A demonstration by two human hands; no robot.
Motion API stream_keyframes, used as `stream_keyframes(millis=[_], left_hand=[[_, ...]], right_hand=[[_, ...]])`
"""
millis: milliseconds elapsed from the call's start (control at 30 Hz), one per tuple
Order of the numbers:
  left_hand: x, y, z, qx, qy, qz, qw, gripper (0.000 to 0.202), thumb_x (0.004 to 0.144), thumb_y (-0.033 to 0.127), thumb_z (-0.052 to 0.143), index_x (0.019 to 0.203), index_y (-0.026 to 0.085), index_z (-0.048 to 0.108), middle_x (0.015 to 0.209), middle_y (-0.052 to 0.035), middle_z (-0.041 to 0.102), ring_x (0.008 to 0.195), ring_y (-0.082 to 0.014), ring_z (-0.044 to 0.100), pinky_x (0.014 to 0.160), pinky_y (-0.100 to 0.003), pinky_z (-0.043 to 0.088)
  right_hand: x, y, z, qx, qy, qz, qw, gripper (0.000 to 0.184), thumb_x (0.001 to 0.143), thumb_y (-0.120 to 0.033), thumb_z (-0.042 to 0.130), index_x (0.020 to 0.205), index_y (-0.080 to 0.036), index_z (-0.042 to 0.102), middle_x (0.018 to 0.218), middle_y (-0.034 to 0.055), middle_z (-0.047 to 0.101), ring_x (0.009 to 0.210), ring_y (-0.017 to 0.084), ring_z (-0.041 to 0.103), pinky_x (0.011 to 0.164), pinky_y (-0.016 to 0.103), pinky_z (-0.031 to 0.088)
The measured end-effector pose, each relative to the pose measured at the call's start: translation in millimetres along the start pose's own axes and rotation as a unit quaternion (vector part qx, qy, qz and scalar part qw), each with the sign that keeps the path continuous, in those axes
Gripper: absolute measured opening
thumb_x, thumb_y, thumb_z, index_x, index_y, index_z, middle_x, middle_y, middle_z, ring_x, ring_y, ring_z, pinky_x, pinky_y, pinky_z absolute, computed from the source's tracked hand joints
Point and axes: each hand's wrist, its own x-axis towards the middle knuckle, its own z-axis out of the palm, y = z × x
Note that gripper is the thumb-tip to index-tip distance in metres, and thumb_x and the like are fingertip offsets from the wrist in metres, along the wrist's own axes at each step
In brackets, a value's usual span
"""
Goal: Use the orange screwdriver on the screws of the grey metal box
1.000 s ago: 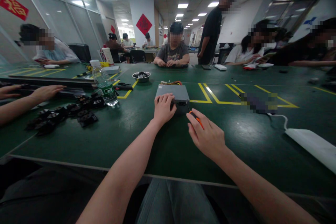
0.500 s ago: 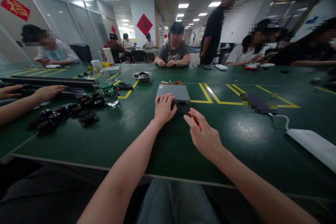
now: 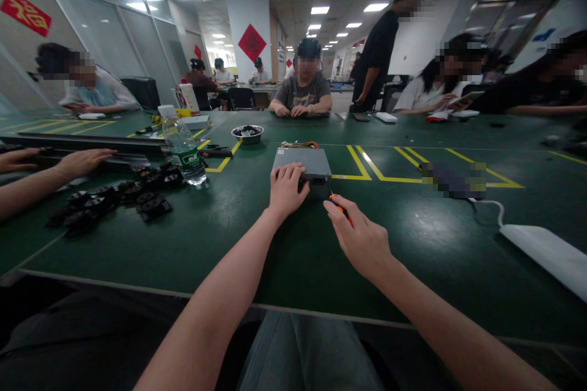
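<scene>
A grey metal computer power supply (image 3: 312, 162) lies on the green table in front of me, its socket side facing me and coloured cables at its far side. My left hand (image 3: 288, 190) grips its near left corner, fingers over the top and thumb at the front side. My right hand (image 3: 360, 232) is closed around an orange and black screwdriver (image 3: 338, 203). The screwdriver's thin shaft points at the right end of the socket side. Whether its tip sits in a screw is too small to tell.
Left of the power supply stand a water bottle (image 3: 182, 149) and a metal bowl (image 3: 247, 134) of small parts. Several black parts (image 3: 98, 201) lie near another person's hands (image 3: 85, 163). To the right are a blurred dark device (image 3: 452, 180) and a white cabled slab (image 3: 545, 250).
My right hand has turned slightly with the screwdriver and shifted a little. My left hand and the power supply stay in place. The standing person in the background leans further right.
</scene>
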Motion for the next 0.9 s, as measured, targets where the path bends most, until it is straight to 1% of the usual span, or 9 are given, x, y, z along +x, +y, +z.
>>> stream_keyframes(millis=[67, 167, 233, 333, 400, 500, 600, 767, 900], left_hand=[[0.0, -0.6, 1.1, 0.001, 0.001, 0.000, 1.000, 0.027, 0.082, 0.031, 0.050, 0.108, 0.025, 0.050, 0.125, -0.0012, 0.053, 0.117, -0.0187, 0.043, 0.102, -0.038, 0.024], [0.0, -1.6, 2.7, 0.001, 0.003, 0.001, 1.000, 0.027, 0.082, 0.031, 0.050, 0.108, 0.025, 0.050, 0.125, -0.0018, 0.053, 0.117, -0.0191, 0.044, 0.102, -0.038, 0.023], [0.1, -2.0, 3.1, 0.000, 0.005, 0.002, 1.000, 0.026, 0.083, 0.031, 0.049, 0.108, 0.025, 0.050, 0.124, -0.0021, 0.053, 0.116, -0.0193, 0.044, 0.101, -0.038, 0.024], [0.1, -1.9, 2.9, 0.001, 0.007, 0.002, 1.000, 0.026, 0.083, 0.030, 0.049, 0.108, 0.025, 0.050, 0.124, -0.0022, 0.054, 0.117, -0.0193, 0.044, 0.101, -0.038, 0.024], [0.2, -1.7, 2.5, 0.001, 0.007, 0.003, 1.000, 0.026, 0.083, 0.030, 0.049, 0.109, 0.026, 0.050, 0.124, -0.0024, 0.053, 0.117, -0.0194, 0.044, 0.101, -0.038, 0.024], [0.2, -1.5, 1.8, 0.000, 0.004, 0.003, 1.000, 0.026, 0.083, 0.030, 0.048, 0.109, 0.026, 0.050, 0.124, -0.0026, 0.053, 0.118, -0.0196, 0.043, 0.101, -0.039, 0.024], [0.2, -1.3, 1.3, -0.001, 0.001, 0.000, 1.000, 0.026, 0.083, 0.031, 0.048, 0.109, 0.026, 0.050, 0.125, -0.0024, 0.053, 0.118, -0.0198, 0.043, 0.101, -0.039, 0.024], [0.1, -1.1, 1.9, -0.004, 0.003, 0.000, 1.000, 0.026, 0.083, 0.031, 0.049, 0.108, 0.026, 0.050, 0.125, -0.0020, 0.053, 0.117, -0.0195, 0.044, 0.102, -0.039, 0.024], [0.1, -1.5, 2.3, -0.004, 0.008, -0.001, 1.000, 0.025, 0.083, 0.031, 0.049, 0.108, 0.026, 0.050, 0.124, -0.0023, 0.053, 0.117, -0.0197, 0.044, 0.101, -0.039, 0.024]], right_hand=[[-0.3, 0.2, -0.1, 0.001, 0.006, 0.006, 1.000, 0.035, 0.084, -0.012, 0.046, 0.118, -0.021, 0.046, 0.115, 0.0094, 0.057, 0.091, 0.015, 0.061, 0.064, 0.021, 0.048], [1.5, -2.2, -1.8, 0.023, 0.002, -0.003, 1.000, 0.031, 0.084, -0.014, 0.045, 0.115, -0.020, 0.048, 0.117, 0.0112, 0.055, 0.103, 0.019, 0.057, 0.072, 0.024, 0.049], [2.1, -3.3, -1.8, 0.029, -0.006, -0.008, 1.000, 0.032, 0.084, -0.011, 0.043, 0.115, -0.020, 0.048, 0.121, 0.0124, 0.053, 0.107, 0.020, 0.055, 0.071, 0.024, 0.049], [0.5, -1.2, 0.5, 0.017, -0.004, 0.003, 1.000, 0.035, 0.084, -0.010, 0.042, 0.118, -0.020, 0.046, 0.119, 0.0112, 0.054, 0.098, 0.017, 0.059, 0.064, 0.020, 0.048], [-0.4, 1.0, 1.6, 0.020, 0.006, 0.018, 1.000, 0.034, 0.085, -0.012, 0.043, 0.119, -0.018, 0.045, 0.115, 0.0101, 0.057, 0.092, 0.015, 0.061, 0.066, 0.020, 0.049], [0.4, 0.7, 0.9, 0.037, 0.008, 0.021, 0.999, 0.032, 0.085, -0.015, 0.044, 0.117, -0.017, 0.047, 0.118, 0.0119, 0.055, 0.098, 0.017, 0.059, 0.073, 0.024, 0.049], [1.7, -1.1, -0.2, 0.038, 0.001, 0.003, 0.999, 0.033, 0.085, -0.012, 0.041, 0.117, -0.018, 0.047, 0.121, 0.0127, 0.053, 0.103, 0.019, 0.057, 0.070, 0.023, 0.049], [0.6, 2.5, 0.9, 0.020, 0.022, 0.024, 0.999, 0.031, 0.086, -0.016, 0.044, 0.117, -0.018, 0.046, 0.111, 0.0067, 0.059, 0.090, 0.012, 0.061, 0.063, 0.018, 0.047], [2.1, 0.6, -0.3, 0.039, 0.007, 0.022, 0.999, 0.030, 0.086, -0.016, 0.044, 0.116, -0.018, 0.047, 0.114, 0.0095, 0.057, 0.094, 0.015, 0.060, 0.068, 0.022, 0.049]])
